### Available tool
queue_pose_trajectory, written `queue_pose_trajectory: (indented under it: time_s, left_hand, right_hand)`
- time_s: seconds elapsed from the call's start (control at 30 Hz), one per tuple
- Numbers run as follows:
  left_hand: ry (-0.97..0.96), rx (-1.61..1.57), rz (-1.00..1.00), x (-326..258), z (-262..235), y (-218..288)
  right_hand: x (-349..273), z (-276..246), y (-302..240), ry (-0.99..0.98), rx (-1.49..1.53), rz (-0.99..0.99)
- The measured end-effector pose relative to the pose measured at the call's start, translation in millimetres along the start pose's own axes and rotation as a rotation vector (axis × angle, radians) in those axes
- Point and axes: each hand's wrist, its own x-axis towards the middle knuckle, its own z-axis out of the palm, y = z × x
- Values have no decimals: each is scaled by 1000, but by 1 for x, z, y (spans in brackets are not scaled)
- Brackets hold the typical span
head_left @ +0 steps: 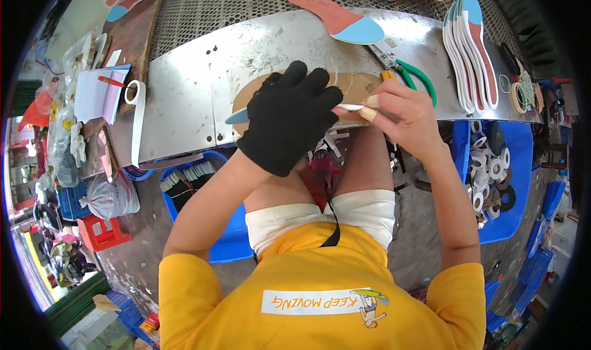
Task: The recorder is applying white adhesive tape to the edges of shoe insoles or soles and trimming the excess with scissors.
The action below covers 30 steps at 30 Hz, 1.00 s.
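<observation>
My left hand [294, 119], in a black glove, is closed round an insole held over the near edge of the metal table. The insole's light blue tip [236, 117] sticks out on the left and a white edge [351, 107] on the right; the glove hides its middle. My bare right hand [400, 113], with tan tape on its fingertips, pinches that white end. Whether it also holds something small cannot be made out. Beneath both hands lies a brown oval board [354, 82]. Scissors with green handles [415, 79] lie just beyond my right hand.
A red and blue insole [338, 21] lies at the back, and a row of insoles [471, 55] stands on the right. A white tape roll [132, 93] trails at the left. Blue bins of strips [215, 227] and tape rolls [514, 190] flank my legs.
</observation>
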Motion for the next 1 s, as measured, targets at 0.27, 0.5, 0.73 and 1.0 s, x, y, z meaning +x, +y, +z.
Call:
queue_pose_trajectory:
  time_s: [0.27, 0.5, 0.73, 1.0]
  left_hand:
    - [-787, -473, -78, 2, -46, -1]
    - [-661, -909, -428, -33, -91, -12]
    - [-141, -1530, -891, -62, -74, 14]
    - [456, -1538, -989, -33, -55, 54]
  right_hand:
    - [33, -33, -61, -197, -16, -55]
    - [24, -90, -50, -319, 568, 594]
    - [-37, -19, -83, 136, 927, 661]
    - [-7, 31, -127, 404, 714, 456]
